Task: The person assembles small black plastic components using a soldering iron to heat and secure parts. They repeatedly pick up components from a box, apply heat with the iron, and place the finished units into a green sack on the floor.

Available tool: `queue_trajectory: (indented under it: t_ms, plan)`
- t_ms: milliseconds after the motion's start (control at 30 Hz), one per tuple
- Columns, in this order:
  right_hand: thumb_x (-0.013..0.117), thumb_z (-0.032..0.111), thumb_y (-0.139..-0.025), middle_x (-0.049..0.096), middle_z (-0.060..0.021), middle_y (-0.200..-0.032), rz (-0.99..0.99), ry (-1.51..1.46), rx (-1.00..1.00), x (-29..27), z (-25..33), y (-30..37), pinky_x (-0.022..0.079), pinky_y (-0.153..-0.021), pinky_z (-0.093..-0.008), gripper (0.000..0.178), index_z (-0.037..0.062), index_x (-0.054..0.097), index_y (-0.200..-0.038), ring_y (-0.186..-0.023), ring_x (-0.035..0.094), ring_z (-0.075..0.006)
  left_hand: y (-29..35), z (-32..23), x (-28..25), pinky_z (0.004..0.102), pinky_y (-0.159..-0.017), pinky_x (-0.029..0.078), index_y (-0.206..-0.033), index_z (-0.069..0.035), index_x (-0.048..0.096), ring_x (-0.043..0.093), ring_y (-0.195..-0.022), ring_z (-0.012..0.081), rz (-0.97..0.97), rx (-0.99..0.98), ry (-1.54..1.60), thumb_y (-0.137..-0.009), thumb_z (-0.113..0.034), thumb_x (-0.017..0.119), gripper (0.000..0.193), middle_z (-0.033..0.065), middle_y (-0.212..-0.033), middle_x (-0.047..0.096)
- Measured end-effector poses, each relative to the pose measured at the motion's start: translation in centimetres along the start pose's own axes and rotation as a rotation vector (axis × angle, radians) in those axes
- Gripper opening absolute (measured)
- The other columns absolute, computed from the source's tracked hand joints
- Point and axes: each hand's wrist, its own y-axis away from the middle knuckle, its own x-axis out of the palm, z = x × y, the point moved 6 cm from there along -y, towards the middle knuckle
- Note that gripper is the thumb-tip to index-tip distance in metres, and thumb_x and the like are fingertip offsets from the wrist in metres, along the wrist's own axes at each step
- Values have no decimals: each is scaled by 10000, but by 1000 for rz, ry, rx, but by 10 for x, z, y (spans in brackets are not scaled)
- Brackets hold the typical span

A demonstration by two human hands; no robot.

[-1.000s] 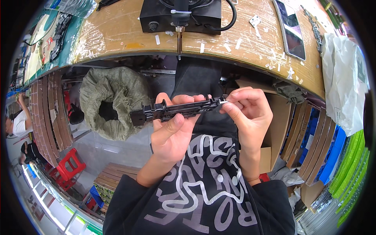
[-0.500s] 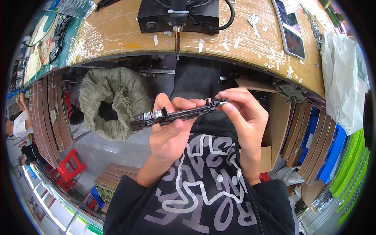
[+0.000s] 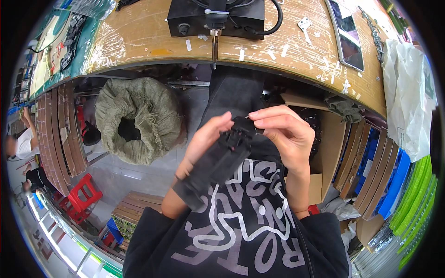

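A long black plastic part (image 3: 218, 162) hangs tilted in front of my chest, its lower end toward my left forearm and smeared by motion. At its upper end, the fingertips and thumb of my right hand (image 3: 288, 134) pinch it. My left hand (image 3: 204, 139) is behind and beside the part, blurred, with its fingertips near the upper end. The part hides its palm and thumb, so whether it grips cannot be made out.
Ahead, a wooden bench (image 3: 139, 44) bears a black box (image 3: 185, 23) with a metal-tipped tool (image 3: 215, 41) and a phone (image 3: 347, 37). A green woven sack (image 3: 157, 111) stands left; an open cardboard box (image 3: 331, 148) stands right. A red stool (image 3: 85, 191) is lower left.
The black part has swung from nearly level to steeply tilted, with its broad face showing. The left hand's fingers have shifted from gripping its middle to beside it.
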Motion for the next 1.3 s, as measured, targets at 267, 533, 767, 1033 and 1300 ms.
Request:
queue_trajectory:
  t_ms: [267, 533, 767, 1033, 1300]
  plan:
    - [597, -73, -658, 587, -113, -924, 74, 56, -58, 8, -6, -6, 470, -691, -262, 192, 15, 625, -827, -828, 578, -191, 7, -27, 6, 142, -586, 388, -948, -36, 518, 494, -686, 11, 84, 174, -533, -767, -184, 526, 234, -24, -812, 547]
    - [537, 12, -792, 552, -108, -887, -130, -265, 421, 26, -46, 0, 485, -683, -248, 338, -24, 433, -1112, -781, 563, -149, 9, -74, -8, 176, -576, 418, -920, 11, 518, 530, -666, 43, -416, 799, -704, -799, -24, 498, 128, 31, -791, 588]
    - [556, 11, -781, 549, -87, -803, 105, -488, 670, 48, -41, 9, 522, -566, -260, 382, -30, 385, -1120, -699, 559, -120, 7, -88, -3, 177, -542, 415, -872, 9, 521, 514, -626, 36, -454, 872, -766, -789, -13, 512, 86, 33, -741, 583]
    - [558, -6, -773, 552, -91, -800, 67, -566, 660, 51, -36, 9, 533, -559, -265, 380, -39, 381, -1107, -726, 565, -126, 7, -89, 2, 176, -538, 414, -867, 12, 524, 508, -625, 32, -439, 870, -766, -786, -7, 510, 85, 33, -737, 583]
    - [563, -15, -767, 549, -91, -785, 46, -585, 639, 49, -35, 8, 530, -556, -265, 396, -46, 378, -1115, -710, 565, -124, 9, -90, 6, 173, -538, 415, -867, 15, 523, 512, -627, 34, -437, 883, -773, -781, 3, 509, 88, 35, -742, 583]
